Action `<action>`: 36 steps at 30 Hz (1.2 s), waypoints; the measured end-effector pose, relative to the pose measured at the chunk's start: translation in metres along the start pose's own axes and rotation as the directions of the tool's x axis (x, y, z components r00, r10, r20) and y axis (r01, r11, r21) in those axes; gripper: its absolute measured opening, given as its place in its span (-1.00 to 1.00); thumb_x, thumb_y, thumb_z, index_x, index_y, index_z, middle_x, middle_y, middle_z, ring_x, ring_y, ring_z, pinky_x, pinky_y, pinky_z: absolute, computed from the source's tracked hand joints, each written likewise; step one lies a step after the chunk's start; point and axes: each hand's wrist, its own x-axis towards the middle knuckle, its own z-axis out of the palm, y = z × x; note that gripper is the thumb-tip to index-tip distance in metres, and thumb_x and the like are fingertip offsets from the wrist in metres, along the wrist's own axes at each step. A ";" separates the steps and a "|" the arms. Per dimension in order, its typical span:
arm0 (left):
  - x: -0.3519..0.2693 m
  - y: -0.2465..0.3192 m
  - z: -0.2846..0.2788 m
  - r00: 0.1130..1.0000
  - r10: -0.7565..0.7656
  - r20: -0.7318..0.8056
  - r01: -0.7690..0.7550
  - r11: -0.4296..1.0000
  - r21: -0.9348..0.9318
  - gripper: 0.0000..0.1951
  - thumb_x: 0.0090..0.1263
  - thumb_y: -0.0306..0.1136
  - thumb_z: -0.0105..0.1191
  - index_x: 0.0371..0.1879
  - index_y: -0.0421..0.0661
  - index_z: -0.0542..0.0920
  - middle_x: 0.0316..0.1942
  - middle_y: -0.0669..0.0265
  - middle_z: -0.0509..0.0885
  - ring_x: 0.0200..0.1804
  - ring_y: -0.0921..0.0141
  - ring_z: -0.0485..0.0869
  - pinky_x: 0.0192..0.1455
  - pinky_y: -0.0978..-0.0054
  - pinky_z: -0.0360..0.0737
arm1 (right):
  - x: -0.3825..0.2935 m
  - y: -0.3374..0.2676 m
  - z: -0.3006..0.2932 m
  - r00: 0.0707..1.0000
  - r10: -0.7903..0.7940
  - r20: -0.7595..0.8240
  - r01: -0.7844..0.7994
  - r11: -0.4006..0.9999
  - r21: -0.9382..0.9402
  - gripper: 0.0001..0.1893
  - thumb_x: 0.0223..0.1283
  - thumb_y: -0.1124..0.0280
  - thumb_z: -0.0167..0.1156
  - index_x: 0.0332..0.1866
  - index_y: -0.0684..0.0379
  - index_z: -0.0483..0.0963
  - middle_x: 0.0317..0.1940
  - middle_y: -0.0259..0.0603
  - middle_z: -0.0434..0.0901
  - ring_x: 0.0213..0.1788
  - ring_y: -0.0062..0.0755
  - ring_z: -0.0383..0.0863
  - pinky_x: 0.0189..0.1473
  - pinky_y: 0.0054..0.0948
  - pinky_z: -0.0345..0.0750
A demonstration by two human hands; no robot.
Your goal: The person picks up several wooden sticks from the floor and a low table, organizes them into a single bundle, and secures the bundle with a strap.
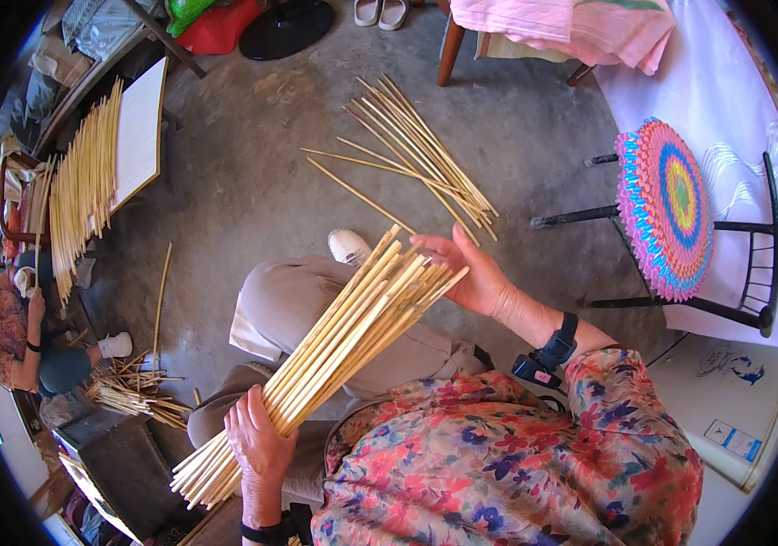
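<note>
A thick bundle of pale, slender wooden or cane sticks [334, 341] lies slantwise across my lap. My left hand [260, 430] is wrapped around its lower part. At the upper end, my right hand [467, 269] is beside the stick tips with its fingers spread and the palm turned towards them; whether it touches them I cannot tell. On the concrete floor beyond my right hand lies a loose group of similar sticks [423, 150], some crossing others. My light shoe [349, 247] shows behind the bundle.
At the left, many sticks [88, 170] lie side by side on a white board [139, 130]. A co-worker [10, 327] sits there near a stick heap [136, 392] and a dark box [119, 471]. A chair with a colourful round cover [669, 205] stands right, above a white appliance [723, 403].
</note>
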 end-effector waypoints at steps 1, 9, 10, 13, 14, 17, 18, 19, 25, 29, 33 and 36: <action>0.000 0.000 0.000 1.000 0.005 0.003 -0.005 1.000 0.009 -0.32 -0.22 -0.40 0.28 -0.02 -0.26 0.30 -0.20 0.04 0.45 -0.14 0.07 0.44 -0.05 0.16 0.34 | 0.001 -0.003 0.004 0.997 -0.030 0.068 0.026 0.998 0.063 -0.32 0.19 -0.21 -0.28 0.17 0.19 0.25 -0.07 -0.14 0.46 -0.02 -0.35 0.45 0.09 -0.30 0.35; 0.003 -0.004 -0.004 1.000 -0.012 -0.009 0.012 1.000 -0.012 -0.32 -0.22 -0.44 0.25 -0.01 -0.25 0.29 -0.21 0.03 0.45 -0.14 0.07 0.43 -0.05 0.16 0.34 | 0.014 -0.008 0.019 0.983 -0.068 0.169 0.038 0.984 0.175 -0.34 0.23 -0.17 -0.32 0.12 0.25 0.27 -0.10 -0.12 0.47 0.00 -0.33 0.44 0.08 -0.33 0.37; 0.004 -0.006 -0.003 1.000 -0.014 -0.014 0.014 1.000 -0.019 -0.34 -0.21 -0.44 0.23 -0.01 -0.24 0.30 -0.22 0.03 0.45 -0.14 0.07 0.43 -0.06 0.17 0.35 | 0.017 -0.008 0.017 0.982 -0.065 0.178 0.033 0.984 0.176 -0.34 0.23 -0.17 -0.32 0.12 0.25 0.27 -0.10 -0.12 0.47 0.00 -0.33 0.44 0.08 -0.33 0.37; 0.007 -0.009 -0.004 1.000 0.001 -0.015 -0.001 1.000 -0.019 -0.36 -0.21 -0.43 0.22 -0.03 -0.23 0.31 -0.24 0.04 0.46 -0.15 0.07 0.44 -0.07 0.17 0.35 | 0.023 -0.013 0.013 0.982 -0.038 0.183 0.011 0.989 0.145 -0.36 0.24 -0.15 -0.31 0.09 0.25 0.29 -0.13 -0.12 0.49 -0.03 -0.35 0.45 0.05 -0.36 0.39; 0.008 -0.009 -0.006 1.000 -0.008 -0.007 0.008 0.999 -0.033 -0.37 -0.21 -0.42 0.22 -0.04 -0.22 0.32 -0.26 0.06 0.47 -0.16 0.08 0.46 -0.09 0.17 0.36 | 0.021 -0.016 0.015 0.992 -0.082 0.100 0.081 0.997 0.011 -0.39 0.23 -0.14 -0.26 0.07 0.24 0.31 -0.14 -0.12 0.49 -0.08 -0.36 0.47 0.02 -0.37 0.39; 0.007 -0.008 -0.008 1.000 -0.021 -0.005 0.020 0.999 -0.046 -0.39 -0.21 -0.43 0.22 -0.06 -0.21 0.32 -0.27 0.07 0.47 -0.18 0.09 0.46 -0.10 0.18 0.37 | 0.013 -0.026 0.008 0.976 -0.217 0.020 0.216 0.958 -0.189 -0.48 0.24 -0.05 -0.15 0.03 0.23 0.34 -0.16 -0.10 0.49 -0.12 -0.37 0.48 -0.03 -0.38 0.41; 0.007 -0.008 -0.006 1.000 -0.011 -0.019 0.010 0.999 -0.044 -0.39 -0.22 -0.43 0.21 -0.06 -0.21 0.33 -0.28 0.08 0.47 -0.18 0.09 0.46 -0.10 0.18 0.37 | 0.005 -0.031 0.009 0.923 -0.385 0.000 0.347 0.834 -0.429 -0.51 0.25 0.00 -0.13 0.02 0.24 0.34 -0.16 -0.11 0.49 -0.12 -0.38 0.48 -0.04 -0.40 0.41; 0.007 -0.008 -0.006 1.000 -0.015 -0.020 0.014 0.999 -0.050 -0.39 -0.22 -0.43 0.21 -0.06 -0.21 0.33 -0.28 0.08 0.47 -0.18 0.09 0.46 -0.10 0.18 0.37 | -0.002 -0.035 0.010 0.841 -0.541 0.026 0.430 0.637 -0.640 -0.55 0.26 0.05 -0.10 0.01 0.25 0.34 -0.16 -0.12 0.49 -0.12 -0.39 0.48 -0.05 -0.42 0.42; 0.011 -0.004 -0.007 1.000 -0.005 -0.023 0.004 0.998 -0.058 -0.40 -0.22 -0.43 0.23 -0.08 -0.20 0.33 -0.30 0.08 0.47 -0.22 0.10 0.47 -0.14 0.19 0.38 | -0.037 -0.043 0.049 0.521 -0.581 0.625 0.517 -0.367 -0.773 -0.73 -0.07 0.45 0.21 -0.18 0.15 0.46 -0.26 -0.20 0.48 -0.14 -0.22 0.47 -0.06 -0.37 0.41; 0.012 -0.003 -0.009 1.000 -0.022 -0.011 0.021 0.997 -0.077 -0.42 -0.21 -0.42 0.24 -0.10 -0.19 0.34 -0.33 0.08 0.47 -0.23 0.10 0.48 -0.15 0.20 0.39 | -0.030 -0.044 0.054 0.557 -0.344 0.756 0.511 -0.575 -0.638 -0.73 -0.13 0.50 0.22 -0.22 0.15 0.46 -0.26 -0.27 0.48 -0.12 -0.29 0.46 -0.01 -0.34 0.37; 0.009 -0.010 -0.005 0.999 -0.024 -0.042 0.020 0.995 -0.102 -0.44 -0.21 -0.41 0.24 -0.12 -0.19 0.35 -0.35 0.12 0.49 -0.24 0.12 0.49 -0.18 0.21 0.39 | -0.032 -0.037 0.094 0.375 -0.359 0.855 0.550 -0.656 -0.517 -0.72 -0.14 0.50 0.20 -0.21 0.18 0.46 -0.22 -0.23 0.49 -0.08 -0.26 0.46 0.01 -0.28 0.37; 0.008 -0.019 0.000 0.996 0.035 -0.083 -0.046 0.990 -0.131 -0.43 -0.22 -0.39 0.26 -0.14 -0.21 0.36 -0.36 0.12 0.49 -0.24 0.14 0.50 -0.18 0.22 0.41 | -0.029 0.003 0.138 0.414 -0.018 0.910 0.745 -0.568 -0.350 -0.42 -0.17 0.31 0.30 0.05 0.19 0.31 -0.01 -0.15 0.38 0.12 -0.15 0.34 0.16 -0.15 0.26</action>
